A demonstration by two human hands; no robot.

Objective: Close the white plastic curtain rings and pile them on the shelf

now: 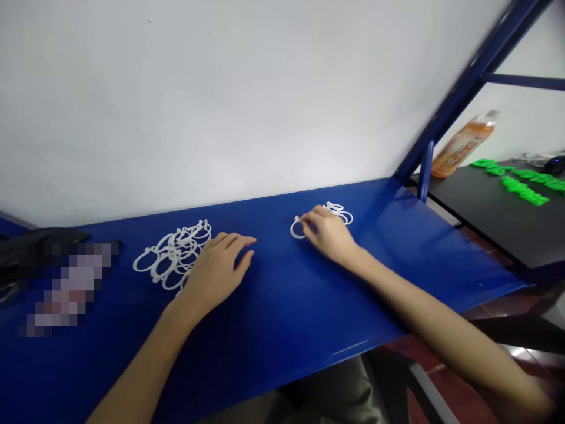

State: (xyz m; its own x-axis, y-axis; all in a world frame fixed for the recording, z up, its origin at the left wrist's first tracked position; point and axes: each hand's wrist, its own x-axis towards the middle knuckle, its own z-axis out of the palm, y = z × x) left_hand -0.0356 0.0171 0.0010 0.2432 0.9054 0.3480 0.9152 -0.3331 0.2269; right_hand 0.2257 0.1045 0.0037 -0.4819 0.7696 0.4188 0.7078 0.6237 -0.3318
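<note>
Thin white rings with small knobs lie in a tangled pile on the blue tabletop. My left hand is beside the pile's right side and covers part of it; its fingers are extended and apart, with nothing held. Farther right, my right hand pinches a single white ring by its knob between thumb and fingertips. Just behind that hand sits a smaller group of white rings, partly hidden by the fingers.
The blue table runs along a white wall. A black bag and a pixelated item lie left. Beyond a blue metal frame, a dark table bears an orange bottle and bright green twisted pieces.
</note>
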